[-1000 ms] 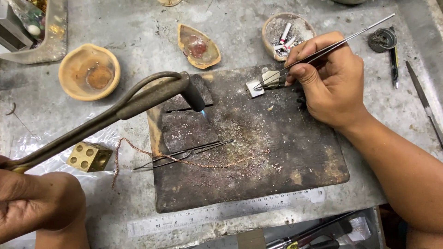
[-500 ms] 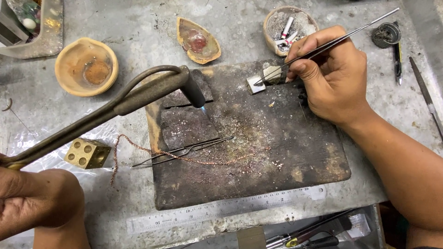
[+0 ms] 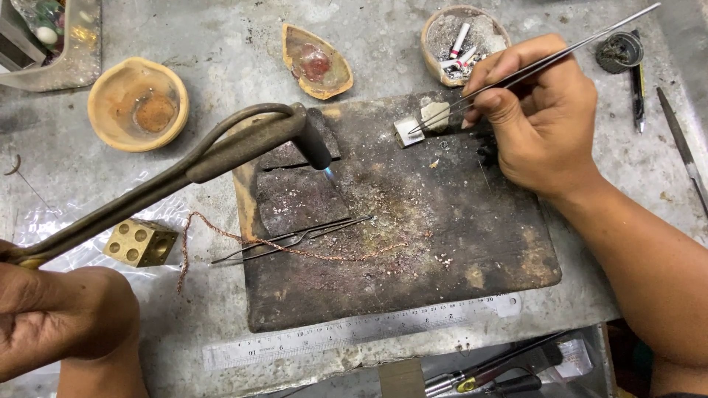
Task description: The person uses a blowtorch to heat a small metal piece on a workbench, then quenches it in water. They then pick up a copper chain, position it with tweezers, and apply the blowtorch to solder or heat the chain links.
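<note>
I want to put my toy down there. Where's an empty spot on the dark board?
Bare patch: the soldering board's lower right, between the copper chain and the steel ruler. Crowded: the upper edge, where the right hand works tweezers beside the torch.

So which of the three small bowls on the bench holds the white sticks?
The grey round bowl at top, nearest the right hand. The tan bowl holds brown powder; the pointed dish a red patch.

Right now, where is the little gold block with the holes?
In the head view, the brass cube sits left of the dark soldering board, beside the copper chain and under the torch's long handle.
</note>
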